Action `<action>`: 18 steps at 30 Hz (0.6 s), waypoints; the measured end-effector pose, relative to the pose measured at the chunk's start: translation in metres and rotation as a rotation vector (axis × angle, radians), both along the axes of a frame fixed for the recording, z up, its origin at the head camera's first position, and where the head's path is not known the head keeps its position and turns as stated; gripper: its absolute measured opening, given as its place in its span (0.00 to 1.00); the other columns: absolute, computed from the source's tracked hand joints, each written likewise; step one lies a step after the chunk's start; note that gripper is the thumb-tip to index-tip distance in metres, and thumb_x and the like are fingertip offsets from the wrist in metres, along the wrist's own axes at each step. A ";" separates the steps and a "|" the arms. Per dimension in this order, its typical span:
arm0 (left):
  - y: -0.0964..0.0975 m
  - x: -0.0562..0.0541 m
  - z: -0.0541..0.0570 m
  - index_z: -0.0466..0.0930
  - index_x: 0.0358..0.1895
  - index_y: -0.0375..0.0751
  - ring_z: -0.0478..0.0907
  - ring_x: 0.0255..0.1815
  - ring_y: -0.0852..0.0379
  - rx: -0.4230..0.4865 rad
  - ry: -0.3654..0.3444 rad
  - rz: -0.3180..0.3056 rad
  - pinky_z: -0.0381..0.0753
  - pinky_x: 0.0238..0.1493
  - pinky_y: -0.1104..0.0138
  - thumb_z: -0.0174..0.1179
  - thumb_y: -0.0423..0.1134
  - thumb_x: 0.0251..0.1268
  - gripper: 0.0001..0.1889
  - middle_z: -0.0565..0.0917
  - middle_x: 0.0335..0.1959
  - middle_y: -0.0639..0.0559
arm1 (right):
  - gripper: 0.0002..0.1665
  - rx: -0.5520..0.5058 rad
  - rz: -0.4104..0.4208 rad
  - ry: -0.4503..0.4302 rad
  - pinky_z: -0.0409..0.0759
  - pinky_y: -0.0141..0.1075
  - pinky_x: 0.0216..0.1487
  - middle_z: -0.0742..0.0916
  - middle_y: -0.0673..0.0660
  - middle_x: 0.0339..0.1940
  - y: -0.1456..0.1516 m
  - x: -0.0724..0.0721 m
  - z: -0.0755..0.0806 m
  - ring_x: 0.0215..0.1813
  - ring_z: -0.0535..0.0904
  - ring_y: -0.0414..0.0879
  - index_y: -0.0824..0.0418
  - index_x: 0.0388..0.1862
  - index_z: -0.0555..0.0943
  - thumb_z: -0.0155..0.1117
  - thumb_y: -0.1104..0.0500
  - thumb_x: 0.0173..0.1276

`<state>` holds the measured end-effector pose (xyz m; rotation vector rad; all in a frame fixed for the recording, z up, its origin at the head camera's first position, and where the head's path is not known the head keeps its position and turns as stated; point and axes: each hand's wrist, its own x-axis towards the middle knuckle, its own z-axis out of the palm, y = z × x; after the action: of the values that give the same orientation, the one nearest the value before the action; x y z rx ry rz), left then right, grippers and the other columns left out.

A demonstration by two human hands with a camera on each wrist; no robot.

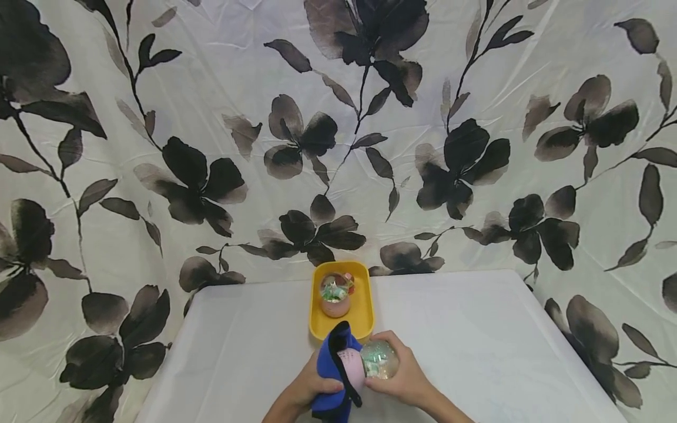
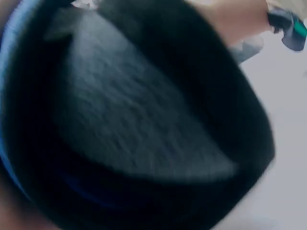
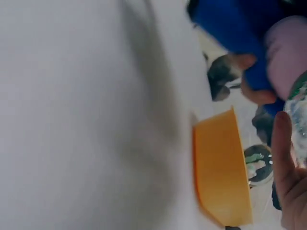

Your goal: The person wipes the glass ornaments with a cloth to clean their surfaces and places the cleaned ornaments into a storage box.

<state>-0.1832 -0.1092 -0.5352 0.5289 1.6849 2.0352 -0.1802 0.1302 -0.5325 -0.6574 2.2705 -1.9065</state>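
A snow globe (image 1: 379,359) with a clear dome and a pink base lies tilted on its side between my hands. My right hand (image 1: 406,376) grips it around the dome, thumb and fingers on opposite sides. My left hand (image 1: 312,385) holds a blue cloth piece with black edging (image 1: 329,359) around the pink base (image 3: 288,55). In the left wrist view, the dark fabric inner side (image 2: 139,110) fills most of the picture and hides the left fingers. Two left fingertips (image 3: 259,96) show against the blue cloth in the right wrist view.
Just beyond the hands, a yellow tray (image 1: 315,320) stands on the white table (image 1: 254,341). Inside it is another snow globe (image 1: 335,296) with a pink base and a small red detail. A floral-patterned cloth (image 1: 381,147) hangs behind the table.
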 end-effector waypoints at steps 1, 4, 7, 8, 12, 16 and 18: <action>0.000 -0.001 0.002 0.58 0.71 0.48 0.71 0.56 0.44 -0.051 0.027 0.011 0.71 0.55 0.54 0.71 0.42 0.46 0.45 0.73 0.59 0.42 | 0.35 -0.004 -0.001 -0.043 0.83 0.42 0.29 0.82 0.58 0.48 -0.001 -0.002 0.001 0.38 0.82 0.49 0.56 0.57 0.71 0.77 0.56 0.53; -0.001 -0.003 0.009 0.62 0.69 0.56 0.71 0.55 0.44 -0.226 0.121 0.046 0.73 0.51 0.52 0.75 0.41 0.42 0.46 0.73 0.59 0.45 | 0.30 0.032 -0.019 -0.200 0.79 0.42 0.16 0.82 0.59 0.40 -0.004 -0.006 0.006 0.25 0.81 0.49 0.59 0.54 0.72 0.74 0.52 0.56; 0.001 -0.001 0.015 0.65 0.65 0.62 0.71 0.54 0.44 -0.438 0.216 0.077 0.75 0.48 0.49 0.78 0.45 0.37 0.45 0.72 0.59 0.50 | 0.29 0.131 -0.057 -0.296 0.77 0.39 0.14 0.83 0.58 0.33 -0.009 -0.008 0.012 0.17 0.78 0.47 0.59 0.50 0.73 0.72 0.46 0.56; 0.002 0.001 0.018 0.66 0.63 0.65 0.71 0.55 0.44 -0.514 0.245 0.090 0.76 0.47 0.48 0.79 0.47 0.36 0.44 0.71 0.59 0.51 | 0.30 0.167 -0.070 -0.321 0.76 0.37 0.13 0.83 0.57 0.30 -0.011 -0.007 0.014 0.15 0.77 0.46 0.60 0.49 0.74 0.72 0.44 0.55; 0.006 0.010 0.024 0.68 0.58 0.72 0.72 0.55 0.44 -0.769 0.337 0.147 0.78 0.43 0.43 0.80 0.57 0.29 0.43 0.68 0.61 0.53 | 0.31 0.230 -0.089 -0.378 0.73 0.33 0.12 0.83 0.58 0.25 -0.015 -0.006 0.021 0.13 0.74 0.43 0.62 0.46 0.75 0.71 0.43 0.54; 0.005 0.014 0.015 0.70 0.58 0.67 0.72 0.55 0.45 -0.621 0.338 0.191 0.77 0.46 0.46 0.80 0.53 0.34 0.40 0.71 0.59 0.52 | 0.33 0.225 -0.032 -0.290 0.77 0.34 0.16 0.84 0.57 0.31 -0.013 -0.003 0.024 0.20 0.79 0.44 0.59 0.51 0.74 0.73 0.43 0.53; 0.002 0.013 0.009 0.70 0.59 0.61 0.72 0.55 0.45 -0.455 0.296 0.195 0.76 0.48 0.49 0.79 0.46 0.38 0.39 0.73 0.57 0.51 | 0.36 0.173 0.006 -0.188 0.81 0.36 0.25 0.85 0.55 0.39 -0.010 -0.002 0.023 0.30 0.82 0.47 0.55 0.56 0.72 0.75 0.45 0.53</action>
<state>-0.1705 -0.1071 -0.5257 0.5417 2.3725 1.6677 -0.1824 0.1204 -0.5090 -0.4431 2.2766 -1.6662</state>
